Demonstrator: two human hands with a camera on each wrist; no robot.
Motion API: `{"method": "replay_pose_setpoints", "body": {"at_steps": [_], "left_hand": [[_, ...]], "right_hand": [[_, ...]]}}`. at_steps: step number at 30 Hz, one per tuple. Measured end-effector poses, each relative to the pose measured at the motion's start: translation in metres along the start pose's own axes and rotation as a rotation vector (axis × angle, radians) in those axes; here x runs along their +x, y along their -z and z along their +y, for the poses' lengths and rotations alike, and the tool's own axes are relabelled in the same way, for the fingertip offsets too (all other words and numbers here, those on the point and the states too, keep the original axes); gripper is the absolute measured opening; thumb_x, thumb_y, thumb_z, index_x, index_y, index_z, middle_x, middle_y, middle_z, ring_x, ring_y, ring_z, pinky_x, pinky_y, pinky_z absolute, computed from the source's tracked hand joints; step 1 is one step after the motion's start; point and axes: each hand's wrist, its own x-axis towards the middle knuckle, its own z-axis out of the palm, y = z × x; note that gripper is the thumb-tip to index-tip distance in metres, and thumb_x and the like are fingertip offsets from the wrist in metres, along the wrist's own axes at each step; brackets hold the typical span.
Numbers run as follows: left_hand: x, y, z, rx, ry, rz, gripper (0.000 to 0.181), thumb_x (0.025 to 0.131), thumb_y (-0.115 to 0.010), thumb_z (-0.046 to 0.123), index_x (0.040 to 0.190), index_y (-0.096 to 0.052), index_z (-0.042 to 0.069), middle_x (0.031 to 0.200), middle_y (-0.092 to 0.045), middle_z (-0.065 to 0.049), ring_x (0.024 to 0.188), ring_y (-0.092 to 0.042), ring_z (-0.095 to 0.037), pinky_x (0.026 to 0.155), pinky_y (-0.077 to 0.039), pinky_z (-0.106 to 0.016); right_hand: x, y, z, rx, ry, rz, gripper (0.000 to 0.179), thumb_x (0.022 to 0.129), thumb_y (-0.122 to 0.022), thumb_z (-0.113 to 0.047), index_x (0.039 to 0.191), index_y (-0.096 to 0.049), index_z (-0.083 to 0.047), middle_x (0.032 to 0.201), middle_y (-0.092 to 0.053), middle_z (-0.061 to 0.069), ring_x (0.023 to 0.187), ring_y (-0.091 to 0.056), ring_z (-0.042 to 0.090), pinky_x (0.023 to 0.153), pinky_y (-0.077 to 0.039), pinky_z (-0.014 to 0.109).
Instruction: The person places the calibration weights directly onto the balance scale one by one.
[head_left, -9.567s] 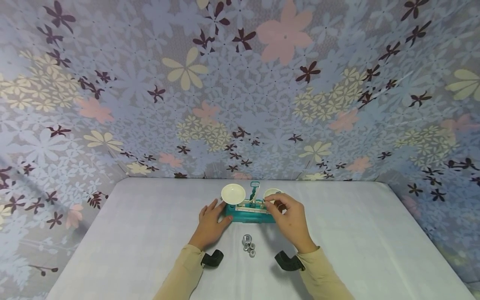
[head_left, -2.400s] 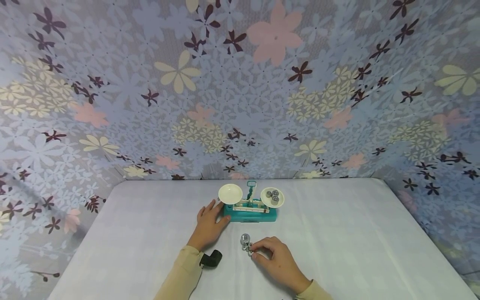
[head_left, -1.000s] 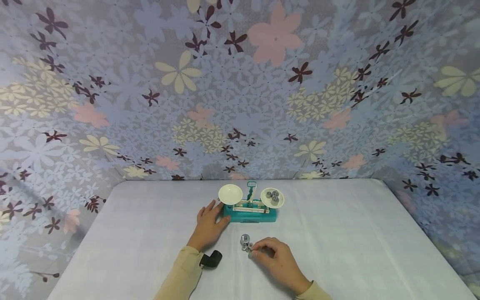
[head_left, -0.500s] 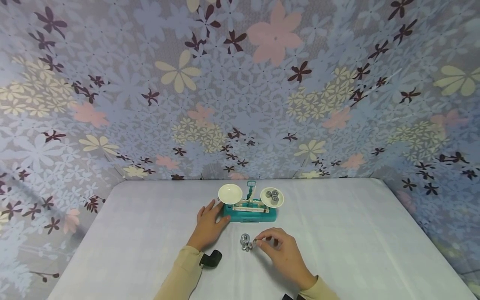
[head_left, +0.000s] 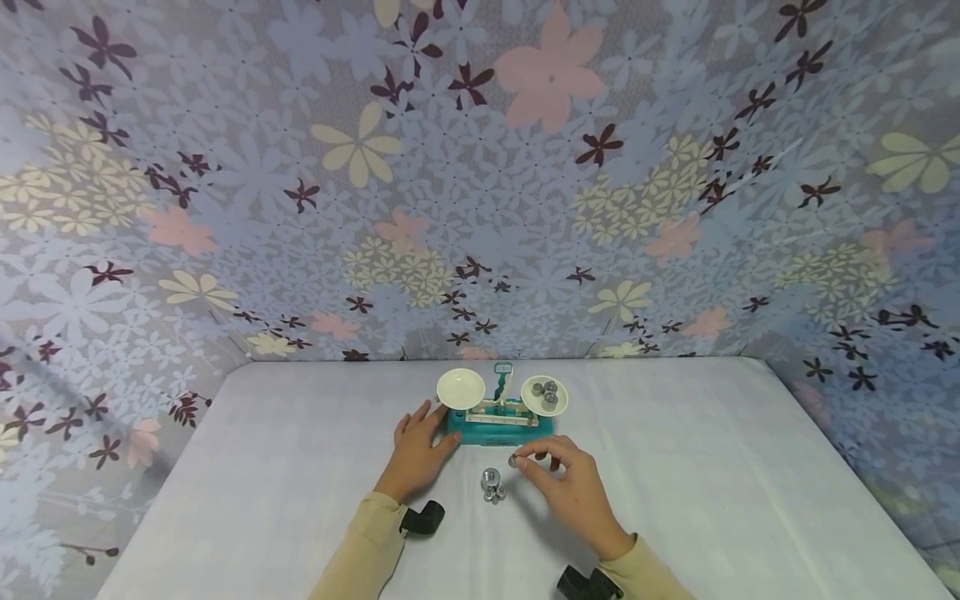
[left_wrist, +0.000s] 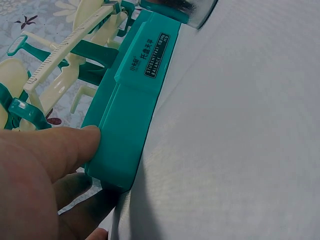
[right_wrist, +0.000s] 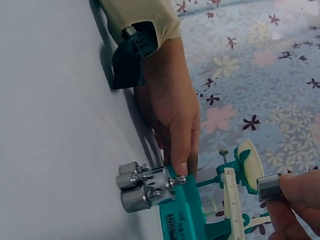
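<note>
A teal tray balance [head_left: 501, 434] stands on the white table. My left hand [head_left: 417, 454] grips its left end; in the left wrist view the thumb [left_wrist: 75, 142] lies on the base and the fingers reach round its end. My right hand [head_left: 573, 487] pinches a small metal weight [right_wrist: 269, 188] between thumb and fingertips, held above the cloth in front of the balance. Three metal weights [head_left: 550, 387] sit in the right cream pan [head_left: 563, 404]. The left pan [head_left: 461, 389] holds nothing. A large weight [head_left: 491, 478] with several smaller weights [head_left: 495, 495] stands between my hands.
A white cloth covers the table [head_left: 712, 475]. Flower-patterned fabric [head_left: 480, 208] hangs behind it and at both sides. Black wrist cameras [head_left: 423, 518] sit on both sleeves.
My right hand has picked one small weight out of the group on the table and carried it up and forward toward the balance. The left hand stays put.
</note>
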Motion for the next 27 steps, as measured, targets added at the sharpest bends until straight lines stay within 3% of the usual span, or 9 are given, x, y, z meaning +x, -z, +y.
{"method": "replay_pose_setpoints", "body": {"at_steps": [8, 15, 19, 25, 27], "left_hand": [[0.000, -0.001, -0.001, -0.005, 0.003, 0.002, 0.058, 0.091, -0.055, 0.037, 0.140, -0.042, 0.008, 0.140, -0.044, -0.008, 0.138, -0.023, -0.028, 0.110, -0.006, -0.051], [0.000, -0.001, -0.002, 0.004, -0.014, 0.011, 0.058, 0.091, -0.055, 0.037, 0.139, -0.042, 0.007, 0.140, -0.045, -0.007, 0.137, -0.024, -0.028, 0.110, -0.007, -0.052], [-0.001, -0.001, -0.002, 0.006, -0.016, 0.012, 0.058, 0.091, -0.054, 0.037, 0.139, -0.042, 0.007, 0.140, -0.045, -0.008, 0.137, -0.024, -0.029, 0.109, -0.008, -0.053], [0.000, -0.001, -0.002, 0.003, -0.019, 0.010, 0.058, 0.092, -0.054, 0.038, 0.139, -0.042, 0.007, 0.140, -0.045, -0.008, 0.137, -0.024, -0.030, 0.109, -0.008, -0.054], [0.000, -0.001, -0.002, -0.001, -0.016, 0.007, 0.058, 0.092, -0.054, 0.038, 0.139, -0.042, 0.007, 0.140, -0.045, -0.008, 0.137, -0.024, -0.030, 0.109, -0.007, -0.054]], "right_hand": [[0.008, 0.002, -0.003, 0.013, 0.012, 0.024, 0.007, 0.083, -0.070, -0.026, 0.089, -0.071, -0.023, 0.084, -0.063, -0.014, 0.081, -0.053, 0.017, 0.065, -0.041, 0.027], [0.013, 0.012, -0.042, 0.006, 0.026, 0.062, 0.008, 0.080, -0.071, -0.007, 0.087, -0.071, -0.010, 0.085, -0.065, 0.003, 0.079, -0.053, 0.021, 0.064, -0.041, 0.034], [0.016, 0.013, -0.041, 0.000, 0.063, 0.094, 0.010, 0.079, -0.072, -0.005, 0.087, -0.070, -0.010, 0.084, -0.064, 0.004, 0.076, -0.052, 0.024, 0.063, -0.040, 0.033], [0.021, 0.013, -0.043, -0.036, 0.112, 0.142, 0.012, 0.077, -0.073, -0.002, 0.086, -0.070, -0.009, 0.082, -0.064, 0.003, 0.076, -0.049, 0.014, 0.061, -0.039, 0.031], [0.022, 0.013, -0.045, -0.039, 0.112, 0.148, 0.012, 0.076, -0.073, -0.001, 0.085, -0.070, -0.009, 0.083, -0.064, 0.003, 0.076, -0.050, 0.016, 0.062, -0.038, 0.029]]}}
